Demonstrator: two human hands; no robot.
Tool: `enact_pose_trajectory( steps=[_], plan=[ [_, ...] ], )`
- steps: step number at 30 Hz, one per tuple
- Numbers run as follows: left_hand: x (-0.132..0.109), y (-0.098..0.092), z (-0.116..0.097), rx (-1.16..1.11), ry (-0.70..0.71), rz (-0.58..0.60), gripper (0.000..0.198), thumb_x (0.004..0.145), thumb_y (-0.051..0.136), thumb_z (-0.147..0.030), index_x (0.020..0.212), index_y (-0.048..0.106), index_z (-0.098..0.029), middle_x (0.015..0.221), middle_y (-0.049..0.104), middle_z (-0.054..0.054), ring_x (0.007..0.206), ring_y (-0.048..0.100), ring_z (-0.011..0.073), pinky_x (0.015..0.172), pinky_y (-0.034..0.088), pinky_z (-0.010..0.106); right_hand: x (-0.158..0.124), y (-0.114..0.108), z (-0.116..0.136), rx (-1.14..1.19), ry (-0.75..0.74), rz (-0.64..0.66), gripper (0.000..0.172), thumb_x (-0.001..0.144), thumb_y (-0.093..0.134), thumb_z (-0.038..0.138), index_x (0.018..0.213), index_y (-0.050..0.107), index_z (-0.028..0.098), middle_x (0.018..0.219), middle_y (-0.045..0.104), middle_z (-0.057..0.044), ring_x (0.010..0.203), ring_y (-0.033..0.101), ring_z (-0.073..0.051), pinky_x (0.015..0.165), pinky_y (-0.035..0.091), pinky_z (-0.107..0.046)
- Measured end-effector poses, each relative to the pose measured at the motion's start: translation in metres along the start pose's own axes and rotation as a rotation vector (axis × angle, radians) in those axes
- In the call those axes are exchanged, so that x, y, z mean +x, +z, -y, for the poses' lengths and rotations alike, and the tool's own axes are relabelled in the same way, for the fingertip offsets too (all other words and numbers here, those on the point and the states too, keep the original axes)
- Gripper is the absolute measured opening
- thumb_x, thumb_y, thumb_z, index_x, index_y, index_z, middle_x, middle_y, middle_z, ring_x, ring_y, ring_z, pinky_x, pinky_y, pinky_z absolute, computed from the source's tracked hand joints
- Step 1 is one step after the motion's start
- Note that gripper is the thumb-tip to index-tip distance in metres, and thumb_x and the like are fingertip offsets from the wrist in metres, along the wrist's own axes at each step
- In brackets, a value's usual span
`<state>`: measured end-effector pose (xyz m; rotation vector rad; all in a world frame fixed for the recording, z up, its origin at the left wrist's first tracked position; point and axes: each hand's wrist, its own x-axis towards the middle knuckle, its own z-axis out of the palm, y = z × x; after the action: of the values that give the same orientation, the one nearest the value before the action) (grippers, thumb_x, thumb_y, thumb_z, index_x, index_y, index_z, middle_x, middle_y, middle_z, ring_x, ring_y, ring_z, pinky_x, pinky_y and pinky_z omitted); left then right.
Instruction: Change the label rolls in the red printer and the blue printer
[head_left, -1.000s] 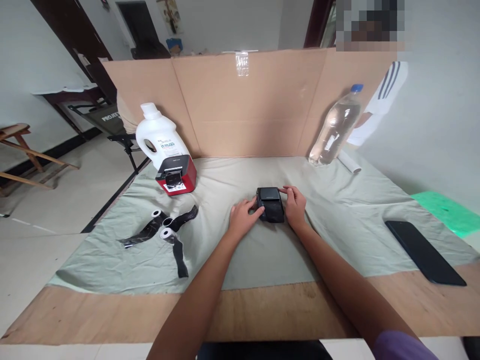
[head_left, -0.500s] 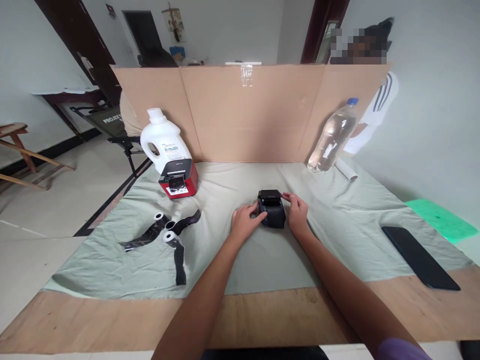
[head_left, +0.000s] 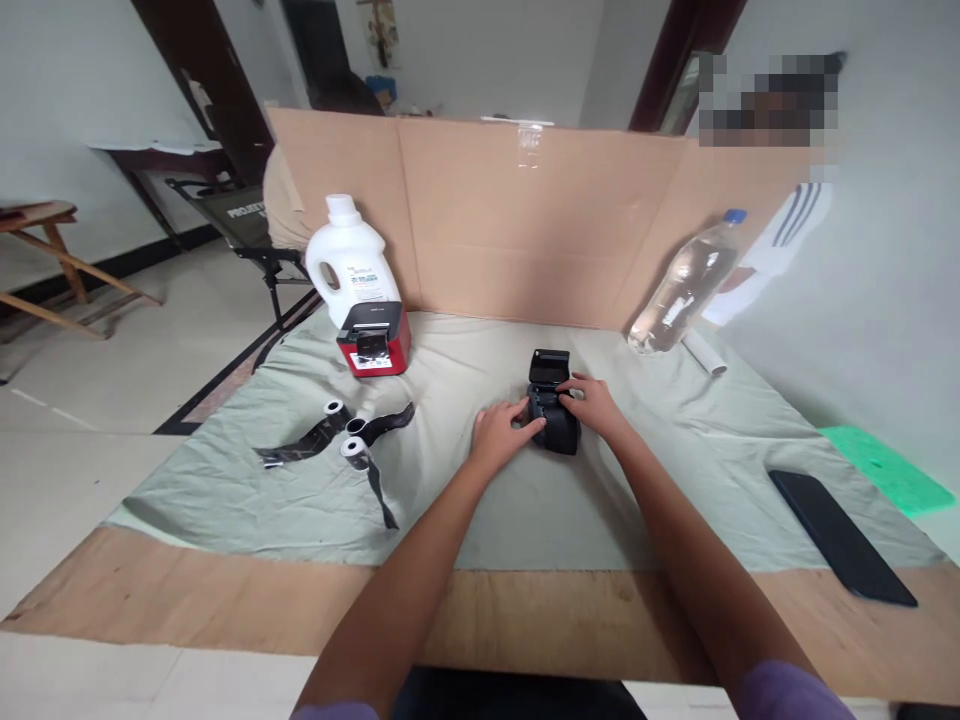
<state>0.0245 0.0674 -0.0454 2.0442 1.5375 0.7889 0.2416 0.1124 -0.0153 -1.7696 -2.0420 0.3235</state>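
fingers [head_left: 529, 427] of the left hand [head_left: 501, 436] curl loosely against the near left side of the small black printer [head_left: 556, 430]. the right hand [head_left: 596, 402] lays its fingers [head_left: 571, 390] close together over the top, just below the raised lid [head_left: 548, 367]. whether they press a catch or only rest there is hard to tell from this angle. the printer sits on the green cloth [head_left: 525, 510] about mid-table, nearer the far cardboard wall [head_left: 480, 220] than the near edge. it looks like a light, rigid plastic box. its smooth sides could slide on the cloth, and the hinged lid seems the weak part. a hold across the body's two sides would suit it, never by the lid. toward the far left corner stand a red printer [head_left: 374, 340] and a white jug [head_left: 349, 262].
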Motion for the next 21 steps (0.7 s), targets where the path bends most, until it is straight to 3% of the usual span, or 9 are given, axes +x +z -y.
enact_pose_trajectory(
  steps=[4, 7, 12, 16, 18, 21],
  plan=[
    [0.0, 0.0, 0.001, 0.001, 0.005, -0.004, 0.057, 0.094, 0.052, -0.062, 0.138, 0.064, -0.029, 0.105, 0.074, 0.004, 0.109, 0.063, 0.0275, 0.099, 0.043, 0.041, 0.031, -0.016, 0.011, -0.207, -0.019, 0.419, 0.031, 0.085, 0.065, 0.029, 0.114, 0.076, 0.023, 0.126, 0.072, -0.01, 0.12, 0.065, -0.03, 0.106, 0.047, -0.042],
    [0.0, -0.002, 0.0, -0.02, -0.003, 0.007, 0.052, 0.104, 0.032, -0.053, 0.136, 0.065, -0.03, 0.118, 0.073, 0.006, 0.116, 0.061, 0.0267, 0.104, 0.04, 0.044, 0.043, -0.018, 0.019, -0.275, -0.032, 0.526, 0.029, 0.082, 0.067, 0.025, 0.11, 0.076, 0.023, 0.117, 0.075, -0.01, 0.107, 0.069, -0.029, 0.092, 0.053, -0.036],
    [-0.001, -0.007, -0.003, -0.068, -0.045, 0.028, 0.058, 0.107, 0.018, -0.045, 0.13, 0.069, -0.028, 0.117, 0.074, 0.006, 0.115, 0.062, 0.0244, 0.107, 0.038, 0.043, 0.042, -0.028, 0.025, -0.297, -0.068, 0.503, 0.022, 0.081, 0.066, 0.019, 0.102, 0.073, 0.02, 0.106, 0.075, -0.009, 0.1, 0.069, -0.025, 0.086, 0.052, -0.032],
    [-0.002, -0.009, -0.004, -0.127, -0.06, -0.003, 0.064, 0.107, 0.015, -0.048, 0.119, 0.074, -0.026, 0.113, 0.076, 0.006, 0.113, 0.064, 0.0239, 0.109, 0.038, 0.044, 0.044, -0.055, 0.027, -0.161, -0.05, 0.352, 0.015, 0.081, 0.065, 0.022, 0.096, 0.067, 0.02, 0.094, 0.073, -0.006, 0.088, 0.068, -0.023, 0.079, 0.052, -0.033],
    [-0.002, -0.008, -0.003, -0.142, -0.069, -0.019, 0.065, 0.107, 0.015, -0.048, 0.114, 0.075, -0.025, 0.113, 0.076, 0.007, 0.113, 0.065, 0.0242, 0.11, 0.038, 0.045, 0.045, -0.068, 0.038, -0.029, -0.037, 0.297, 0.012, 0.082, 0.064, 0.026, 0.093, 0.062, 0.02, 0.086, 0.071, -0.005, 0.08, 0.067, -0.022, 0.073, 0.051, -0.033],
    [-0.003, -0.008, -0.001, -0.175, -0.058, -0.022, 0.063, 0.107, 0.016, -0.047, 0.115, 0.074, -0.024, 0.112, 0.076, 0.007, 0.112, 0.066, 0.0253, 0.111, 0.037, 0.048, 0.048, -0.072, 0.077, 0.222, -0.069, 0.211, 0.024, 0.086, 0.061, 0.035, 0.105, 0.058, 0.02, 0.078, 0.066, -0.003, 0.069, 0.063, -0.018, 0.063, 0.05, -0.03]
  ],
)
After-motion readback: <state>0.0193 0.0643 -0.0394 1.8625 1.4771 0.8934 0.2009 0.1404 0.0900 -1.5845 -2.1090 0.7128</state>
